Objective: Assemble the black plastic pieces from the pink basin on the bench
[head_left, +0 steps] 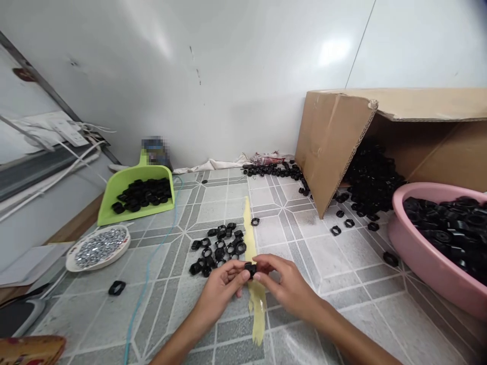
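Observation:
Between my two hands is a small black plastic ring (250, 269), held at the fingertips above the tiled surface. My left hand (227, 283) pinches it from the left, thumb toward me. From the other side, the thumb and fingers of my right hand (283, 280) close on the same ring. Fingers cover much of it, so its full shape is hidden. Just beyond my left hand lies a loose pile of similar black rings (220, 243). A strip of yellow tape (257, 309) runs beneath my hands, with a single black ring (255, 221) beside its far part.
A green dustpan (110, 195) holds black rings at the left. Nearer stands a white dish (72, 261) of shiny metal pieces. At right, a cardboard box (335, 137) spills black parts beside a pink basin (414, 253) full of them. A blue cord (146, 284) crosses the tiles.

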The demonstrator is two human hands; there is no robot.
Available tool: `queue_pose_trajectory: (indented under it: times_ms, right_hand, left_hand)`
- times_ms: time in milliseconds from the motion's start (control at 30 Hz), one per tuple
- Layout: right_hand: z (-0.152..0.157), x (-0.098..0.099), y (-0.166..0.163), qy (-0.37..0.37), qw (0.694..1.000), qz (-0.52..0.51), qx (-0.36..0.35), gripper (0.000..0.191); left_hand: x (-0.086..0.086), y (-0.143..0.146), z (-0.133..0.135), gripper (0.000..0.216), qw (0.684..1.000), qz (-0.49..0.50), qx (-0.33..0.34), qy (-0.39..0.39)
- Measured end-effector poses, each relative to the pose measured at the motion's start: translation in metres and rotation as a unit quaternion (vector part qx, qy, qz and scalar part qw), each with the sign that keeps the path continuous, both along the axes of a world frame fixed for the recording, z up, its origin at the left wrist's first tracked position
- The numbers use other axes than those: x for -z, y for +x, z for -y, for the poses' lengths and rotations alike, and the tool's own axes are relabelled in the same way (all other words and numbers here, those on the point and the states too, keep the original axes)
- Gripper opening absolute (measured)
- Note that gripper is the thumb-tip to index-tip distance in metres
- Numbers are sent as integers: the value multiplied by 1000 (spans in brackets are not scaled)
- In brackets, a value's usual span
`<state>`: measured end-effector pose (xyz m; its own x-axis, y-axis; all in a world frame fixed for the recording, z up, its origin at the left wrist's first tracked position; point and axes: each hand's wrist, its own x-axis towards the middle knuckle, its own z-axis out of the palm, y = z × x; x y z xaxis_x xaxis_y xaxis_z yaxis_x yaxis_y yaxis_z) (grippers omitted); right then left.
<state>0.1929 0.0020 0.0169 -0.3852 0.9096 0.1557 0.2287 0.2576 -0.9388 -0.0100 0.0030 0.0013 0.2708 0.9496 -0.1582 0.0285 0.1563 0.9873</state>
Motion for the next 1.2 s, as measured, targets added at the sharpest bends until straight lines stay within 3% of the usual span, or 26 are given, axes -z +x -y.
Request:
queue_pose_trajectory:
  times_ms: [233,300,433,533,633,700,800,900,967,1033,1133,1200]
  right_hand:
    - [1,10,-2,136,990,10,-18,23]
    - [1,12,-4,106,993,51,9,22]
    - [-4,9,-7,-51,995,70,49,56]
    - [-9,0,-3,-114,993,-16,22,41]
    - [-11,-4,-1,-130,988,-60,-54,37]
    - [-10,-1,-2,-117,991,-38,-44,32]
    - [-9,5,-2,-90,996,8,2,49]
    - [-10,3,1,-108,993,-18,-35,35]
    - [-11,0,3,-111,992,-30,-56,36]
    - [-11,-1,4,-103,993,-18,-46,31]
    - [-10,0,3,-96,995,-11,-21,44]
    - [-10,0,2,-101,994,-32,-31,35]
  left_hand:
    - [1,-2,0,40,1000,10,16,1]
    - [-1,0,1,39,1000,19,21,-1]
    - [-2,4,4,37,999,28,15,-1]
    - [-1,4,4,40,999,34,-5,-4]
    - [2,2,3,40,999,36,11,1]
    - [3,2,3,37,999,42,29,9]
    - [3,1,3,33,997,55,47,23]
    - [2,1,3,33,997,53,41,28]
    - [0,1,4,35,998,45,44,28]
    - [-1,1,4,35,997,41,60,29]
    - [-2,1,3,37,996,41,67,31]
    - [-1,1,2,38,998,39,46,32]
